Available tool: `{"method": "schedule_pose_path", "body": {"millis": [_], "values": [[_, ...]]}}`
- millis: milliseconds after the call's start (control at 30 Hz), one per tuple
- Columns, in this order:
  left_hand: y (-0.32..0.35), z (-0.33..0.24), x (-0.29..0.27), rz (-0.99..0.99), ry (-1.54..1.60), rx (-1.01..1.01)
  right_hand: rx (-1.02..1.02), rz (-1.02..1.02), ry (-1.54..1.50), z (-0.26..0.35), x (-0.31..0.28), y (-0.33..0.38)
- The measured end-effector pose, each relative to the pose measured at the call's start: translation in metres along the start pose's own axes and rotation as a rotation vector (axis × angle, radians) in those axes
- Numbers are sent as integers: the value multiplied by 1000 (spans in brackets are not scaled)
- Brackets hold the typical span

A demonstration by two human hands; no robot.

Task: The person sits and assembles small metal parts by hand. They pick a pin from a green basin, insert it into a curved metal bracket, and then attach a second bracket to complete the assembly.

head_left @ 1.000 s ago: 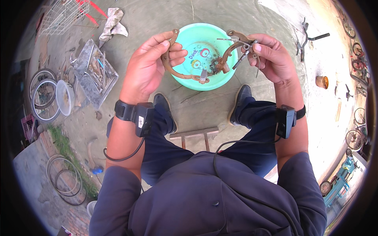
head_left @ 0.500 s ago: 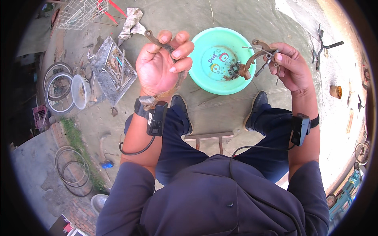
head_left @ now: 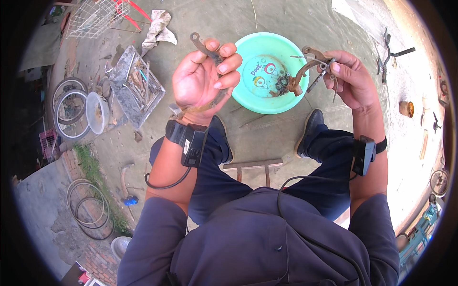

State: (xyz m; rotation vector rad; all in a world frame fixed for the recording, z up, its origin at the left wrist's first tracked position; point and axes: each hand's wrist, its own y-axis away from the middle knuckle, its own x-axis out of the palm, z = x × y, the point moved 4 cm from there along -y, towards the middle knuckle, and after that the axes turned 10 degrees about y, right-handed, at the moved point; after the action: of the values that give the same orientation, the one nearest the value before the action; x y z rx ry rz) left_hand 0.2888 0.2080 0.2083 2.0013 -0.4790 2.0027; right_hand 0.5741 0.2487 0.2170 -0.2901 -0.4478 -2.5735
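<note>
My left hand (head_left: pixel 206 78), palm turned up, has its fingers curled round a rusty curved metal arm (head_left: pixel 196 39), which looks like a bicycle brake arm. The lower end of that arm reaches down over my wrist. In my right hand (head_left: pixel 352 78) a second rusty curved brake arm (head_left: pixel 304 69) is pinched between thumb and fingers, together with a bolt and thin wire-like pieces. The block-like end of this arm hangs over the right rim of a light green basin (head_left: pixel 248 97). Small dark metal parts (head_left: pixel 282 83) lie on the basin floor.
A grey metal tray (head_left: pixel 129 90) of tools sits on the left, beside a white bowl (head_left: pixel 98 113) and bicycle wheels (head_left: pixel 71 107). Further off are a cloth (head_left: pixel 156 29) and a wire basket (head_left: pixel 98 19). A low wooden stool (head_left: pixel 253 165) stands between my legs; handlebars (head_left: pixel 392 54) lie far right.
My left hand has shifted slightly right and tilted, and the brake arm in it has moved along. My right hand with its parts is nearly still.
</note>
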Motion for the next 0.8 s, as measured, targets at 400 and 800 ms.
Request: {"method": "schedule_pose_path", "body": {"millis": [400, 800], "values": [[-5, 16, -7, -201, -330, -66, -23, -9, 22, -3, 2, -2], [-1, 75, -4, -360, -935, -303, -11, 80, -12, -5, 11, -3]]}}
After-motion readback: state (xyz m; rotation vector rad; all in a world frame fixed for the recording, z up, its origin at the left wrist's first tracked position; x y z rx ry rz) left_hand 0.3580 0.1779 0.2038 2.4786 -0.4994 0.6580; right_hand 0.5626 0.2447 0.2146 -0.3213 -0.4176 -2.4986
